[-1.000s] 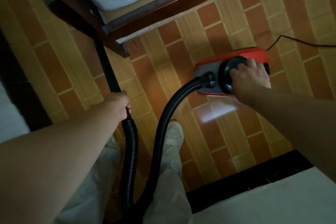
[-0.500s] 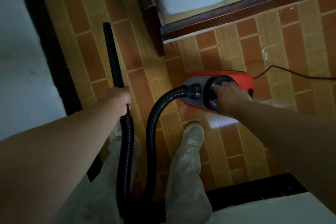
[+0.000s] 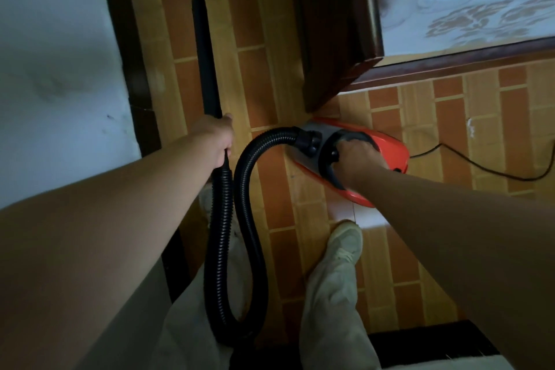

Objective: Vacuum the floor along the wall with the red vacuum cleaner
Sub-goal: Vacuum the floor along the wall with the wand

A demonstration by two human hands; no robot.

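Note:
The red vacuum cleaner (image 3: 390,150) hangs low over the tiled floor near the bed's corner. My right hand (image 3: 359,156) grips its black handle on top. A black ribbed hose (image 3: 249,210) loops from its front down past my legs and up to my left hand (image 3: 217,138). My left hand grips the black nozzle tube (image 3: 204,54) at its base. The tube points forward along the floor, close to the dark baseboard (image 3: 126,39) of the white wall (image 3: 51,54).
A dark wooden bed frame (image 3: 333,39) with a patterned mattress stands at the upper right. The black power cord (image 3: 480,168) trails right across the tiles. My shoe (image 3: 345,240) and light trousers are below. Another dark baseboard edge (image 3: 420,342) runs at the bottom right.
My view has swung left, bringing the wall and baseboard into sight. The nozzle tube now lies closer to the wall, and the vacuum body sits nearer the bed's corner.

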